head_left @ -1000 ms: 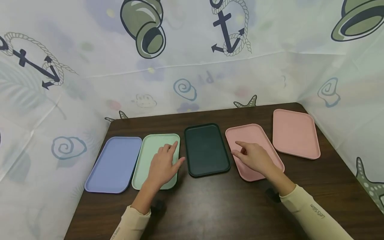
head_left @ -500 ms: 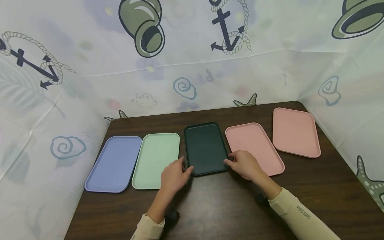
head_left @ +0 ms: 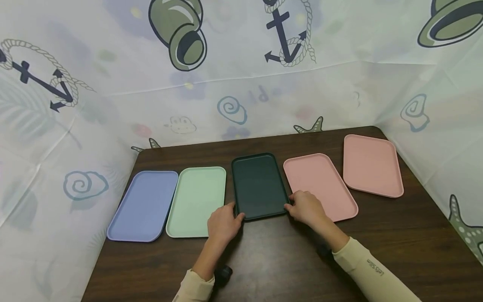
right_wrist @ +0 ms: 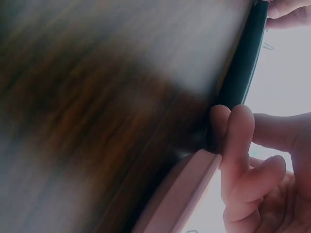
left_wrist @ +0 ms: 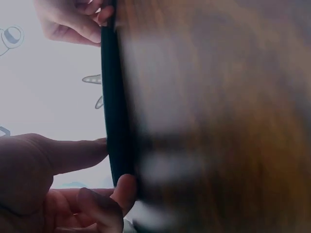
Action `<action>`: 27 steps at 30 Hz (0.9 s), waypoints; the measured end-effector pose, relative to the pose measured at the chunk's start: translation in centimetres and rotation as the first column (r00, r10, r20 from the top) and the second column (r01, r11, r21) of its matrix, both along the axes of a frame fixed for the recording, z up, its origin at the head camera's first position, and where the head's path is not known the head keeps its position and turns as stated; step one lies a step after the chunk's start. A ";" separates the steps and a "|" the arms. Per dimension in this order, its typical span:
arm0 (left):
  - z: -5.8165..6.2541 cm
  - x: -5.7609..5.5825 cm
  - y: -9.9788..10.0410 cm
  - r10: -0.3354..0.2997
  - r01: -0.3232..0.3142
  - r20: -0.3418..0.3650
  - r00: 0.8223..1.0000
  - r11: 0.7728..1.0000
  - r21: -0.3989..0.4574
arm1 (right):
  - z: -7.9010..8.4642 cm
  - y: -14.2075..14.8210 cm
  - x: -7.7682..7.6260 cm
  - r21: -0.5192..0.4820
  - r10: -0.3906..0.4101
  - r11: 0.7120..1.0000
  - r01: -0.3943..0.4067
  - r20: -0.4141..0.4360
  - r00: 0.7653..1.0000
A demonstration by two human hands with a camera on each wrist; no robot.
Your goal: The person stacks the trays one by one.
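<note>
A dark green rectangular tray [head_left: 259,184] lies in the middle of a row of trays. My left hand [head_left: 223,224] pinches its near left corner, thumb at the top edge and fingertips at the underside in the left wrist view. At the near right corner my right hand [head_left: 308,208] grips the same tray between thumb and fingers. Seen from the left wrist, the tray's near edge [left_wrist: 116,107] stretches between both hands. Beside the right hand lies a pink tray [head_left: 320,184], partly covered by it. A light green tray [head_left: 196,201] is close to the left hand.
At the far left of the dark wooden table [head_left: 264,260] is a blue tray [head_left: 143,205]. Another pink tray [head_left: 372,165] lies at the back right. Patterned white cloth [head_left: 241,50] stands around the back and sides.
Both hands have come inward from over the light green and pink trays to the dark green tray's near corners and taken hold of it. The trays look unmoved.
</note>
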State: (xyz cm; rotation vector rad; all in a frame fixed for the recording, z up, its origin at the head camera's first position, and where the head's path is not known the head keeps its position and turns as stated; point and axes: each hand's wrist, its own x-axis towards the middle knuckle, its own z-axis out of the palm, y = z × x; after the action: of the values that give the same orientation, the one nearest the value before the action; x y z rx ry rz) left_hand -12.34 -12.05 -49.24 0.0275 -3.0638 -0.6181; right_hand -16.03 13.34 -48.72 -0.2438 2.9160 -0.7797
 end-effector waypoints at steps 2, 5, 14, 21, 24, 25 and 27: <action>-0.1 0.0 0.1 0.000 0.000 -0.002 1.000 1.000 0.013 | 0.0 0.0 0.0 -0.013 -0.004 1.000 0.005 0.011 1.000; -0.2 0.0 0.2 -0.001 0.001 -0.003 1.000 0.999 0.034 | 0.1 -0.1 0.0 -0.033 -0.012 0.999 0.013 0.016 1.000; -0.1 -0.8 0.2 -0.018 0.019 -0.023 1.000 0.998 0.061 | 0.0 -0.1 -0.2 -0.118 -0.035 0.992 0.036 0.011 0.999; 0.2 -2.5 0.2 -0.011 0.012 -0.026 1.000 0.999 0.032 | 0.3 -0.4 -1.2 -0.136 -0.062 0.989 0.062 0.007 0.998; 0.4 -3.2 0.3 -0.003 0.004 -0.028 1.000 1.000 0.013 | 0.4 -0.7 -1.7 -0.106 -0.061 0.993 0.059 -0.014 0.998; 0.4 -3.4 0.3 -0.002 0.002 -0.031 1.000 1.000 0.003 | 0.5 -0.8 -1.9 -0.093 -0.061 0.994 0.059 -0.023 0.998; 0.5 -3.7 0.4 0.001 -0.001 -0.026 1.000 1.000 -0.010 | 0.6 -0.9 -2.1 -0.078 -0.060 0.995 0.057 -0.031 0.998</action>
State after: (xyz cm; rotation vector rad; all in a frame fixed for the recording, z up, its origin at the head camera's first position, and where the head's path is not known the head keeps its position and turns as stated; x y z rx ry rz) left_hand -16.08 -11.67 -48.75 0.0208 -3.0414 -0.5979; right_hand -18.11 12.39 -48.15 -0.1805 2.9394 -0.9069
